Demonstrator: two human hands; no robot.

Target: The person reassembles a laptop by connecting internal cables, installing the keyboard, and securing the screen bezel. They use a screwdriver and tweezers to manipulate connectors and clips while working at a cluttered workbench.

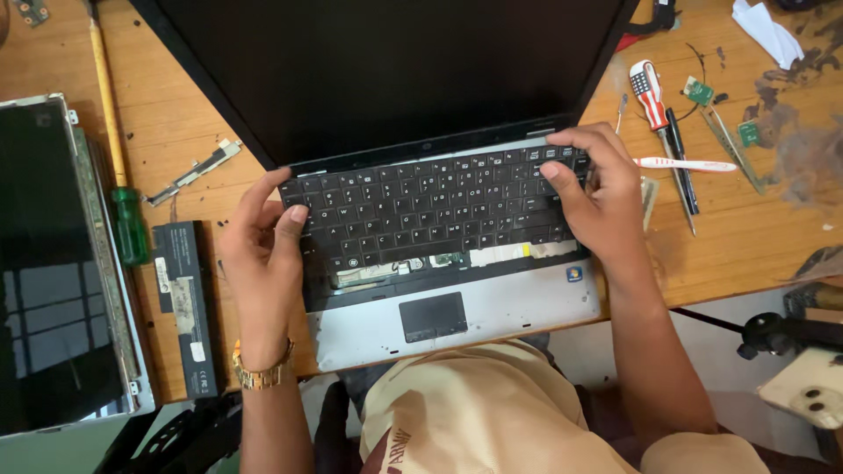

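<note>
Worn wooden workbench (755, 246) fills the view, stained dark toward three o'clock, with an open silver laptop (492, 320) lying at its centre and a black screen reaching up to twelve o'clock. Its black keyboard (430, 206) sits shifted up toward the hinge, and the strip bared along its six o'clock edge shows internal parts above the touchpad (433, 316). At nine o'clock of the keyboard, the left hand (263, 254), a gold watch on its wrist, pinches the keyboard's left edge between curled fingers and thumb. At three o'clock the right hand (597, 197) grips the keyboard's upper right corner, fingers pressed on the top row, thumb on the keys. Further toward nine o'clock lie a black battery pack (184, 307), a green-handled screwdriver (118, 167) and a detached display panel (57, 263). Near two o'clock rest a red, white and blue screwdriver (652, 95), a white pen-like tool (685, 164) and small green circuit boards (700, 89)
</note>
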